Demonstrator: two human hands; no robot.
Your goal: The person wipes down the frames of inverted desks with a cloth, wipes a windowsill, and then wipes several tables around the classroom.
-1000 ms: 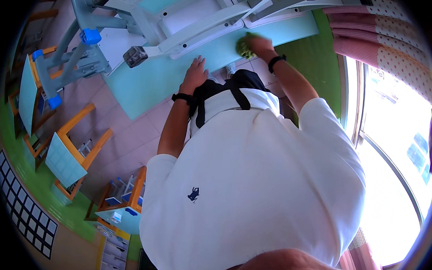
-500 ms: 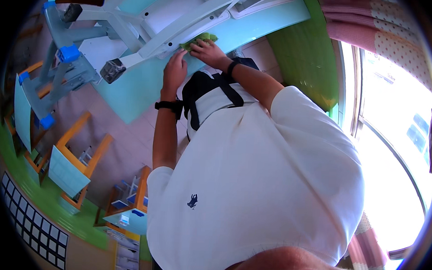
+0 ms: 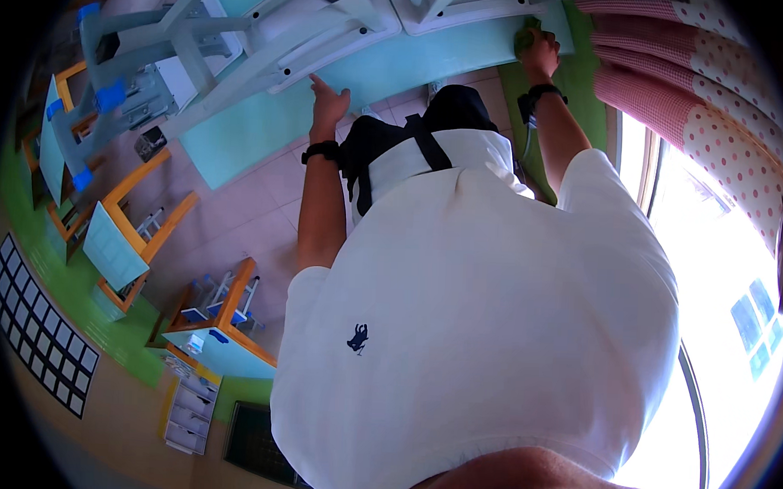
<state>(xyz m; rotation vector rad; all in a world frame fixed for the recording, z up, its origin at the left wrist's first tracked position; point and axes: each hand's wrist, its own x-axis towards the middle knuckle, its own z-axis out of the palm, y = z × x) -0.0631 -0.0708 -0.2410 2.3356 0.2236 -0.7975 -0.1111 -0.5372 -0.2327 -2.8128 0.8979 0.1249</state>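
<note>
My right hand (image 3: 538,58) is closed over a green cloth (image 3: 526,34), pressed near the right end of a light-blue tabletop (image 3: 432,63). Much of the cloth is hidden under my fingers. My left hand (image 3: 329,106) is at the tabletop's near edge, index finger stretched out and thumb apart, with nothing in it. Its fingertip is close to the rim of an upturned white chair (image 3: 351,36); I cannot tell whether they touch. Another upturned white seat (image 3: 469,10) rests farther right on the tabletop.
Grey chair legs with blue caps (image 3: 110,97) stick out at the left. Orange-framed desks (image 3: 120,235) stand on the pink tiled floor (image 3: 247,188) behind. A pink dotted curtain (image 3: 673,90) and a bright window (image 3: 711,238) are on the right, beside a green wall (image 3: 586,96).
My right hand has swept the green cloth far to the right along the tabletop, away from my left hand. The left hand stays near the chair, its index finger now extended.
</note>
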